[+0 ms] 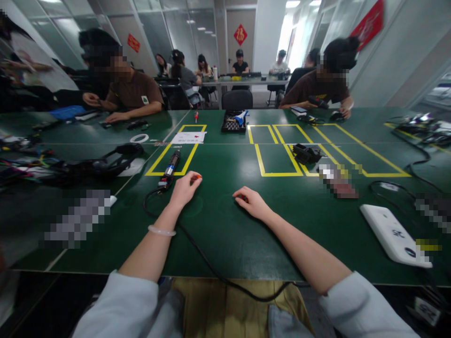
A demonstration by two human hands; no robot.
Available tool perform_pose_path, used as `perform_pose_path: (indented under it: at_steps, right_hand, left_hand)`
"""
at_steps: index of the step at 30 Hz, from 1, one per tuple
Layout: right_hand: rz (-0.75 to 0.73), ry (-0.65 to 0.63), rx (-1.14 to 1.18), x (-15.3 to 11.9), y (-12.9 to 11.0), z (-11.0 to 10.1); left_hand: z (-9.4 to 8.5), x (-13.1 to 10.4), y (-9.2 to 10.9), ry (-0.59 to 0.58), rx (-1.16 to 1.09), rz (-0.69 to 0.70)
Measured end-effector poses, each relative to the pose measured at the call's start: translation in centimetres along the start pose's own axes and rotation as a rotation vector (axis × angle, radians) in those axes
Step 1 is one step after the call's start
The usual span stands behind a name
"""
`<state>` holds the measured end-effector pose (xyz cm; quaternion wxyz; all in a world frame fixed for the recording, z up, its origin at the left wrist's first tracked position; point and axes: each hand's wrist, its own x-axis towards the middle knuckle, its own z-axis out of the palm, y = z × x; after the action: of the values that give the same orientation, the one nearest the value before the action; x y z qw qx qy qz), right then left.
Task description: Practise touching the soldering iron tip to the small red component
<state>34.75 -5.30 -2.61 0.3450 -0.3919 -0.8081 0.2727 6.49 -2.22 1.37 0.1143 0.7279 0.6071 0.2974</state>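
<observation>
My left hand (185,190), with a pale bracelet at the wrist, is held over the green table with its fingers curled together. A small orange spot shows at its fingertips, too small to name. Just left of it lies a corded electric screwdriver (172,163), its black cable (200,256) running under my forearm and over the table's front edge. My right hand (252,203) is closed too, fingers bent inward. A small dark and orange bit shows under its fingers, and I cannot make out what it is. The two hands are apart.
Yellow tape outlines mark the green table (218,159). A black bit tray (234,123), a black plastic part (307,153), a white power bank (392,234) and a paper sheet (188,137) lie around. Black harness parts (120,159) are at left. Two people sit opposite.
</observation>
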Motion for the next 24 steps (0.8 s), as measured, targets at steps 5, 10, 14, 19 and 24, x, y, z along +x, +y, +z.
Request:
perform_pose_path:
  at_steps: [5,10,14,19,24]
  right_hand:
    - [-0.016,-0.021,0.001,0.0,0.1,0.0]
    - [-0.059,-0.051,-0.032,-0.2,-0.3,0.2]
    - [-0.093,-0.067,-0.070,-0.1,-0.6,0.3]
    - [0.007,-0.050,0.045,0.1,-0.5,0.2]
    - [0.098,-0.037,0.165,0.3,-0.1,0.1]
  left_hand:
    - [3.3,-1.2,4.0,-0.356,-0.295,0.157]
    - [4.4,-2.2,5.9,-0.594,-0.571,0.138]
    - [4.3,-2.4,6.3,-0.622,-0.609,0.140]
    - [4.2,-2.6,6.2,-0.555,-0.579,0.126]
    - [4.0,-3.0,6.8,-0.490,-0.514,0.191]
